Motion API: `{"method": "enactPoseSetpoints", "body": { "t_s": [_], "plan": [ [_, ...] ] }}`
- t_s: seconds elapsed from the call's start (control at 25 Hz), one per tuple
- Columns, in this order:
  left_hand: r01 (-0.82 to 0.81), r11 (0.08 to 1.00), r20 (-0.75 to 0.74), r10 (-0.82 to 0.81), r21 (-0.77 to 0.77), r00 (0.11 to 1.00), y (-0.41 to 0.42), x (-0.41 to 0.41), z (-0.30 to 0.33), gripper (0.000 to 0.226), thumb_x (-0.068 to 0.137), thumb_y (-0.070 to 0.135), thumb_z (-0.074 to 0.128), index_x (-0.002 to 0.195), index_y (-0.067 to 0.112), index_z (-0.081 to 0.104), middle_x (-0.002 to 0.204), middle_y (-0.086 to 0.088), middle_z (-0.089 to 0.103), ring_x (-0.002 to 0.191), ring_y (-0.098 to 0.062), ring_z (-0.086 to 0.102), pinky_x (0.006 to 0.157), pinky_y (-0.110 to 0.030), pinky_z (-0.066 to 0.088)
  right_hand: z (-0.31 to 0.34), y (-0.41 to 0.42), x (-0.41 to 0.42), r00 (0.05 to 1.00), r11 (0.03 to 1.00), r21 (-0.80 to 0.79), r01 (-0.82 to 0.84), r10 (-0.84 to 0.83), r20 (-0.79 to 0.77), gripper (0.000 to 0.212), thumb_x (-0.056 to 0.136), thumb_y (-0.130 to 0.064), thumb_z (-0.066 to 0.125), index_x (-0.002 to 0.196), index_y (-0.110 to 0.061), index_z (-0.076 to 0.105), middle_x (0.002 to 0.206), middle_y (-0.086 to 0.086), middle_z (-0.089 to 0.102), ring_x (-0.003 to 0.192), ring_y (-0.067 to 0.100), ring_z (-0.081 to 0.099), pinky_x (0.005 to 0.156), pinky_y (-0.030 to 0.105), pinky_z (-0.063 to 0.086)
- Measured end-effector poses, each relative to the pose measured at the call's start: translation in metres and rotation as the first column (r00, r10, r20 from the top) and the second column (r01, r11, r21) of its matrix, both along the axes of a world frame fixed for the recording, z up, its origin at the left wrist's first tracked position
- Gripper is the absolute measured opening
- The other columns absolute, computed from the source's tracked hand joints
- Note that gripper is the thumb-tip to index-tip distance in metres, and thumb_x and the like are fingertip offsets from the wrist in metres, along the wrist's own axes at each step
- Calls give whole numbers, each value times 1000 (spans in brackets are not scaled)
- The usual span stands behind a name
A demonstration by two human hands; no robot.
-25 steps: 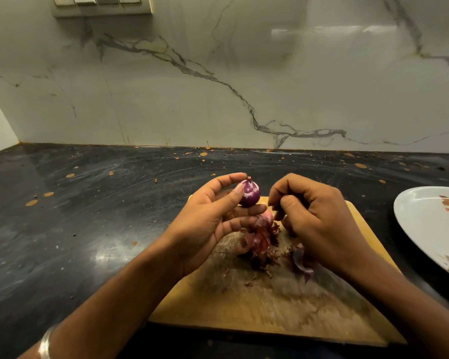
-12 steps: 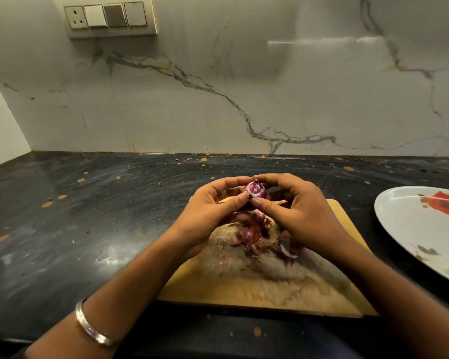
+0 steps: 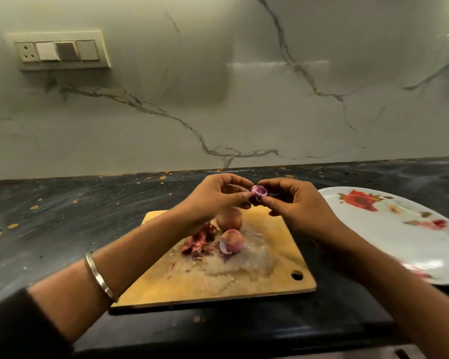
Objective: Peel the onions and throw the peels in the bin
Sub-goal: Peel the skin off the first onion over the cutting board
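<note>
Above cutting board (image 3: 257, 278): both hands raised, left (image 3: 215, 198) and right (image 3: 293, 203) fingertips pinching small onion (image 3: 258, 192)

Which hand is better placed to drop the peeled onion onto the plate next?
Right hand, probably: both hands pinch the onion, but the plate lies on its side.

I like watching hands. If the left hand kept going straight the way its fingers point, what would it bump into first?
The left hand points rightwards, its fingertips already pinching the small onion. Pushing on, it would probably meet the right hand just behind, though depth is hard to judge.
</note>
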State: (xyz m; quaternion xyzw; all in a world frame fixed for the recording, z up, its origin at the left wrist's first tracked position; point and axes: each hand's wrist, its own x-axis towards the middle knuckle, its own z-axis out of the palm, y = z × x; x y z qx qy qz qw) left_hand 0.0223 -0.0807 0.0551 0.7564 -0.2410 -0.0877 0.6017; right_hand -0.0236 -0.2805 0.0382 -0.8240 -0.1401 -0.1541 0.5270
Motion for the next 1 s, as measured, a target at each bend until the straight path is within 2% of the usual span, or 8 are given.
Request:
{"method": "enactPoseSetpoints", "body": {
  "t_s": [0.16, 0.28, 0.48, 0.56, 0.72, 0.84, 1.0],
  "plan": [
    [75, 987, 67, -85, 141, 994, -69, 6, -1, 25, 90, 17, 72, 114, 14, 65, 97, -4, 76, 88, -16, 73, 71, -25, 59, -4, -57, -10, 987, 986, -72, 153, -156, -29, 33, 91, -14, 70, 123, -23, 68, 108, -8, 74, 96, 6, 70, 78, 23, 59],
    [98, 970, 126, -129, 221, 984, -121, 10, -8, 26, 88, 20, 74, 112, 15, 65, 93, -2, 76, 84, -13, 71, 70, -27, 55, -12, -98, -16, 967, 965, -101, 244, -249, -47, 30, 93, -20, 69, 123, -22, 69, 109, -7, 74, 90, 5, 71, 71, 22, 59],
    [150, 937, 155, -206, 315, 966, -180, 21, -22, 30, 90, 20, 72, 116, 8, 63, 99, -9, 76, 92, -20, 71, 81, -34, 57, -30, -143, -16, 926, 929, -101, 357, -366, -97, 26, 94, -21, 68, 121, -21, 70, 108, -4, 74, 87, 7, 72, 72, 25, 60],
    [145, 926, 159, -211, 349, 965, -195, 29, -29, 32, 91, 24, 71, 117, 8, 62, 101, -9, 75, 94, -21, 70, 85, -34, 57, -37, -155, -13, 905, 913, -104, 395, -406, -127, 28, 95, -19, 67, 123, -18, 68, 107, -1, 73, 90, 9, 71, 75, 27, 61],
    [94, 900, 193, -192, 427, 962, -210, 43, -46, 29, 92, 29, 69, 113, 10, 63, 99, -2, 74, 87, -10, 68, 82, -30, 58, -45, -163, -2, 875, 888, -137, 440, -458, -156, 25, 94, -17, 67, 119, -14, 65, 100, 4, 74, 87, 13, 72, 76, 30, 61],
    [21, 864, 242, -163, 502, 956, -217, 52, -54, 26, 91, 34, 69, 109, 16, 65, 96, 2, 71, 85, -9, 66, 83, -33, 58, -49, -165, 5, 864, 866, -218, 449, -484, -141, 21, 94, -15, 67, 115, -11, 69, 101, 6, 74, 87, 14, 71, 81, 34, 61],
    [-41, 819, 304, -165, 572, 938, -224, 56, -57, 26, 93, 37, 66, 110, 18, 67, 105, 0, 69, 92, -13, 63, 87, -34, 55, -53, -166, 8, 862, 840, -309, 447, -497, -102, 21, 96, -19, 64, 115, -14, 70, 107, 1, 72, 90, 9, 66, 72, 18, 51]
  ]
}}
